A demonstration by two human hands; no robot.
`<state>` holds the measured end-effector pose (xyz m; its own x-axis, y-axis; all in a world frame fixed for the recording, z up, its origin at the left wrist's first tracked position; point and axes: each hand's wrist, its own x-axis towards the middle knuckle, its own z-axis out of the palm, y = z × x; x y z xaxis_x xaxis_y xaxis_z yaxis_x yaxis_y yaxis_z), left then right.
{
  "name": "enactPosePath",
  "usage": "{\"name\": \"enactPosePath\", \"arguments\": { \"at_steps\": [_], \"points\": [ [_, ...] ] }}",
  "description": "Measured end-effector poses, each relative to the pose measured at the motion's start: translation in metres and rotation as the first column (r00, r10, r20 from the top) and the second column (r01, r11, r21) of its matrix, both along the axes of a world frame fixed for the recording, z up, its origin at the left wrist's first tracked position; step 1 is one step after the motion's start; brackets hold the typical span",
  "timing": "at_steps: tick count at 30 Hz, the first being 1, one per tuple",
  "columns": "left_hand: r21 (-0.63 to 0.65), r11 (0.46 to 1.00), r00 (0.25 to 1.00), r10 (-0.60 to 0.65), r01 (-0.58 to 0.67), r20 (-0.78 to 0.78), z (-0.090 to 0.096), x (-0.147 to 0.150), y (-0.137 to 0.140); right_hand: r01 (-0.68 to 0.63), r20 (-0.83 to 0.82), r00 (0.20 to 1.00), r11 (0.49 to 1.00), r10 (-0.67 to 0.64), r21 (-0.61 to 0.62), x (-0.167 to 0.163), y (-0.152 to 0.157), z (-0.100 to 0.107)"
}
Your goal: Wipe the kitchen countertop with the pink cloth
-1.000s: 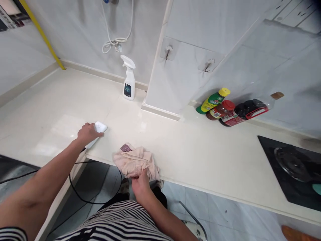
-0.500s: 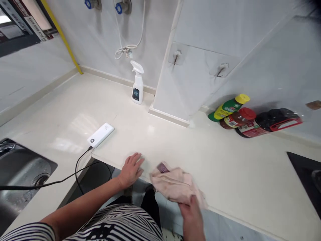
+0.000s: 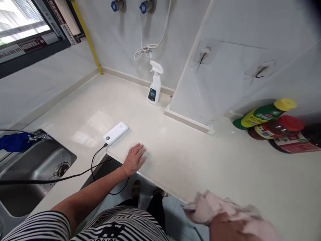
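Note:
My left hand (image 3: 133, 159) lies flat on the pale countertop (image 3: 175, 160) near its front edge, fingers spread and holding nothing. Just beyond it is a white power bank (image 3: 116, 133) with a black cable (image 3: 93, 162) plugged into its end. At the lower right, my right hand (image 3: 229, 227) grips a pale pink cloth (image 3: 213, 204), blurred by motion. The cloth hangs partly over the counter's front edge, and some of my fingers are hidden in its folds.
A white spray bottle (image 3: 155, 83) stands against the back wall. Several bottles, including a green and yellow one (image 3: 263, 115) and a red-capped jar (image 3: 276, 128), stand at the right. A steel sink (image 3: 32, 174) with a blue cloth (image 3: 15, 142) beside its tap is at the left.
My right hand has moved the pink cloth rightward and closer to me along the counter edge. My left hand stays resting on the counter. The view has turned left.

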<state>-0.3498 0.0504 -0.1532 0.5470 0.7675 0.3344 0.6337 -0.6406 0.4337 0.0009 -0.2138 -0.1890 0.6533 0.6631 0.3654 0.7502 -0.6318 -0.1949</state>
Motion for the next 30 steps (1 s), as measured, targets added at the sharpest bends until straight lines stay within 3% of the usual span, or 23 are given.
{"name": "enactPosePath", "arguments": {
  "at_steps": [2,4,7,10,15,18,21,23,26,30],
  "points": [
    [-0.041,0.999,0.997,-0.025,0.027,0.07,0.002,-0.001,0.0,0.012,0.011,1.0,0.999,-0.013,0.037,-0.041,0.015,0.0],
    [-0.089,0.993,0.984,-0.06,0.076,0.165,0.003,-0.002,0.0,-0.195,-0.024,0.981,0.981,0.194,-0.02,-0.086,0.035,0.003],
    [-0.138,0.983,0.958,-0.079,0.121,0.277,0.002,-0.004,-0.001,-0.503,-0.079,0.864,0.861,0.498,-0.073,-0.148,0.065,0.007],
    [-0.151,0.982,0.945,-0.057,0.11,0.321,-0.001,-0.007,-0.001,-0.691,-0.159,0.722,0.713,0.674,-0.115,-0.199,0.103,0.008],
    [-0.15,0.988,0.94,0.034,0.018,0.338,0.007,-0.022,0.004,-0.862,-0.329,0.507,0.473,0.797,-0.182,-0.265,0.185,0.014],
    [-0.097,0.987,0.941,0.154,-0.13,0.3,0.018,-0.035,0.005,-0.897,-0.329,0.443,0.411,0.834,-0.164,-0.281,0.212,0.019],
    [-0.027,0.993,0.97,0.119,-0.116,0.211,0.022,-0.039,0.0,-0.91,-0.29,0.414,0.39,0.863,-0.137,-0.263,0.203,0.026],
    [-0.008,1.0,0.987,0.004,-0.003,0.161,0.019,-0.033,-0.006,-0.893,-0.233,0.449,0.429,0.863,-0.134,-0.232,0.18,0.029],
    [0.008,0.987,0.98,-0.157,0.158,0.12,0.011,-0.014,-0.012,-0.832,-0.169,0.553,0.529,0.816,-0.169,-0.162,0.13,0.026],
    [0.026,0.977,0.973,-0.212,0.211,0.089,0.005,0.01,-0.009,-0.749,-0.111,0.657,0.629,0.746,-0.207,-0.035,0.045,-0.001]
  ]
}}
